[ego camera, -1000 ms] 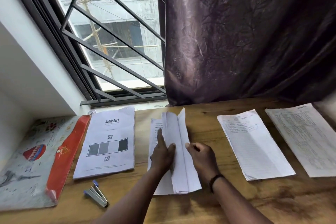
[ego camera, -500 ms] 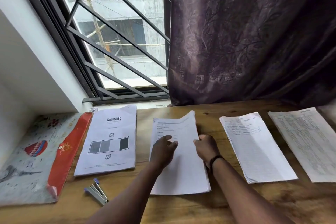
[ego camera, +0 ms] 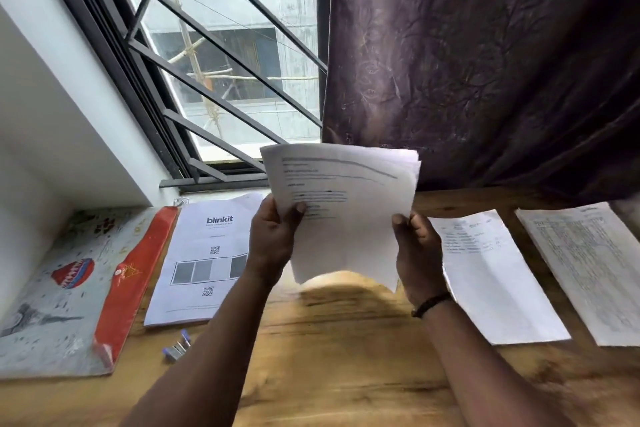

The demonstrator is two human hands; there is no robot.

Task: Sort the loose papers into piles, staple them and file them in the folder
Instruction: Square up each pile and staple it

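A stack of printed papers (ego camera: 349,215) is raised upright above the wooden table (ego camera: 346,357). My left hand (ego camera: 273,239) grips its left edge, thumb on the front sheet. My right hand (ego camera: 417,253) grips its right edge. On the table lie three other piles: a blinkit-headed pile (ego camera: 204,260) at the left, a lined pile (ego camera: 491,274) right of my hands, and a densely printed pile (ego camera: 588,270) at the far right. A small stapler (ego camera: 177,350) lies near the blinkit pile's front edge. The grey folder with a red flap (ego camera: 79,291) lies at the far left.
A barred window (ego camera: 221,63) is behind the table on the left, and a dark purple curtain (ego camera: 485,63) hangs over the back right. A white wall ledge (ego camera: 62,121) borders the left side. Bare wood shows in front of me.
The middle pile, pressed flat on the table before, has been lifted off it and now stands upright in both hands. The view has tilted slightly upward.
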